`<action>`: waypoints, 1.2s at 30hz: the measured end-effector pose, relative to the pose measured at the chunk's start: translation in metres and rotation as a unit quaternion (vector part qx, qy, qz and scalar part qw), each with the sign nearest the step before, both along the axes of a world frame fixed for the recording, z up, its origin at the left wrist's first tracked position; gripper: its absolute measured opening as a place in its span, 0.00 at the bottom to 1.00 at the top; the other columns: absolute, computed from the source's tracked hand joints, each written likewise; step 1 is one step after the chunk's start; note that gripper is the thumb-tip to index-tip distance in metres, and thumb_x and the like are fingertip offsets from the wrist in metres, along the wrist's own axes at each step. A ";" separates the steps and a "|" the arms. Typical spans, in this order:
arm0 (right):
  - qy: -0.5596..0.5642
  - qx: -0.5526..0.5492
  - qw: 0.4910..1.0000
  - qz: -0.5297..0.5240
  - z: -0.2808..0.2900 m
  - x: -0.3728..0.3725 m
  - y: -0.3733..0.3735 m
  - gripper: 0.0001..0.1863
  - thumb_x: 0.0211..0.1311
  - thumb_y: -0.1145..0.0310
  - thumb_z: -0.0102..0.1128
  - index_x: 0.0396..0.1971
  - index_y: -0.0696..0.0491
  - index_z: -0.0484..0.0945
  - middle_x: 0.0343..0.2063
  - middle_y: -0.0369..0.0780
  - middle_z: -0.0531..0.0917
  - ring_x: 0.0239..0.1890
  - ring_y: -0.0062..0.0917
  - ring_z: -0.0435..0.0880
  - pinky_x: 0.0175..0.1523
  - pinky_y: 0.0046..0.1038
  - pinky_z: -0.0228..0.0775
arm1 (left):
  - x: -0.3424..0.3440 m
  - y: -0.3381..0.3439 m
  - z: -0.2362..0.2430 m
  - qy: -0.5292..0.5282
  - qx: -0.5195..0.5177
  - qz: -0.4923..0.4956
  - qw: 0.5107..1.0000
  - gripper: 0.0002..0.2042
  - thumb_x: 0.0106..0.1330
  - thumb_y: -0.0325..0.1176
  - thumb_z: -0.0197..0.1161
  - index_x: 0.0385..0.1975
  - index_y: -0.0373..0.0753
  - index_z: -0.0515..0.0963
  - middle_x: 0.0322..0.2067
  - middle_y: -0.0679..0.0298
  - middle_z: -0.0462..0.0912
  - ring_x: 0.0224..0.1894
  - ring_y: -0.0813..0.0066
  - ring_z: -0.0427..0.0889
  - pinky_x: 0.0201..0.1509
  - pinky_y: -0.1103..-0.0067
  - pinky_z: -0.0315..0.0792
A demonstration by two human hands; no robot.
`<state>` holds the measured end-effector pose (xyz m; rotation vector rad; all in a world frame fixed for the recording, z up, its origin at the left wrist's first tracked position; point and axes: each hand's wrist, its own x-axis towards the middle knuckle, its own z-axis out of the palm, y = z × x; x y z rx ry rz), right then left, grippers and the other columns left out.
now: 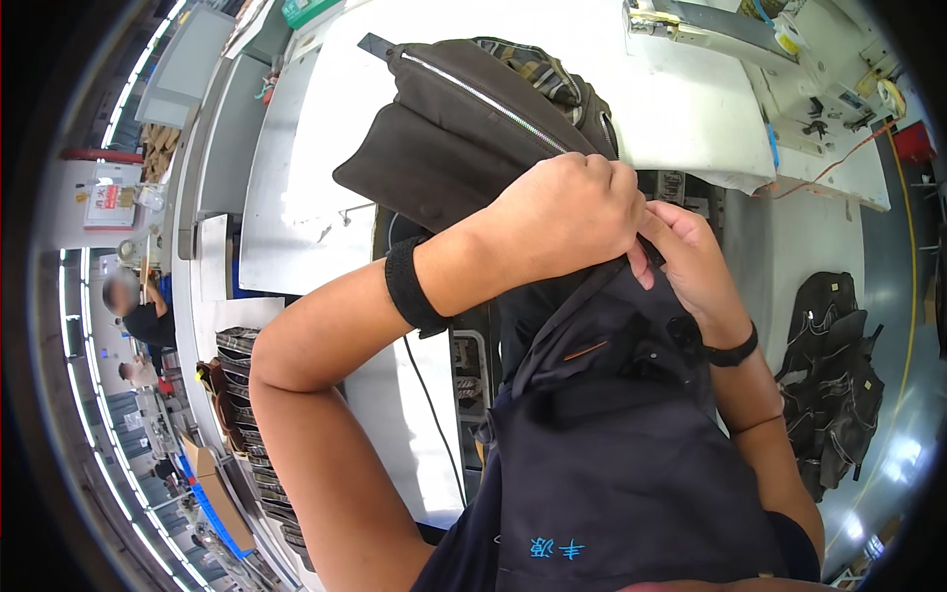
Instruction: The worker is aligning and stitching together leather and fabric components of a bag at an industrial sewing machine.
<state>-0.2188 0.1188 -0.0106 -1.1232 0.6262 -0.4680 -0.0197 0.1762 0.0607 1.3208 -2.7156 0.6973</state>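
Note:
A dark brown fabric bag piece (469, 138) lies on the white worktable, with a long silver zipper (483, 99) across it and a checked lining (543, 74) showing at its far edge. My left hand (582, 207) is closed in a fist over the bag piece's near right end. Beside it, my right hand (688, 252) has its thumb and fingers pinched together, almost touching the left. Whatever lies between the fingers is hidden. Each wrist has a black band. Just below the hands is the dark apron (631, 454) I wear.
The white worktable (335, 89) carries sewing machine parts (819, 79) at the far right. Several dark bag pieces (834, 385) are heaped at the right. A row of checked pieces (256, 444) stands at the left, near a thin black cable (426, 405). People work farther left.

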 end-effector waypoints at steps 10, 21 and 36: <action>0.001 0.032 0.999 0.012 0.001 -0.004 -0.004 0.17 0.80 0.62 0.52 0.43 0.62 0.81 0.21 0.36 0.80 0.21 0.16 0.75 0.29 0.19 0.67 | 0.024 -0.005 0.008 0.015 0.032 0.003 0.999 0.07 0.53 0.31 0.63 0.29 0.37 0.77 0.28 0.65 0.73 0.32 0.70 0.81 0.40 0.76 0.78; 0.047 0.040 0.998 0.007 -0.010 -0.020 -0.007 0.17 0.80 0.62 0.50 0.43 0.62 0.81 0.20 0.36 0.81 0.19 0.16 0.74 0.30 0.19 0.67 | 0.192 -0.036 0.048 -0.004 -0.024 0.075 0.997 0.10 0.60 0.26 0.70 0.41 0.38 0.83 0.40 0.63 0.87 0.41 0.62 0.87 0.46 0.70 0.80; 0.103 0.066 0.991 -0.056 -0.002 -0.012 -0.002 0.18 0.80 0.60 0.51 0.41 0.61 0.82 0.20 0.36 0.81 0.19 0.16 0.75 0.30 0.19 0.68 | 0.211 -0.026 0.002 0.516 0.002 0.308 0.800 0.33 0.70 0.41 0.71 0.70 0.32 0.66 0.64 0.49 0.74 0.58 0.62 0.82 0.55 0.69 0.81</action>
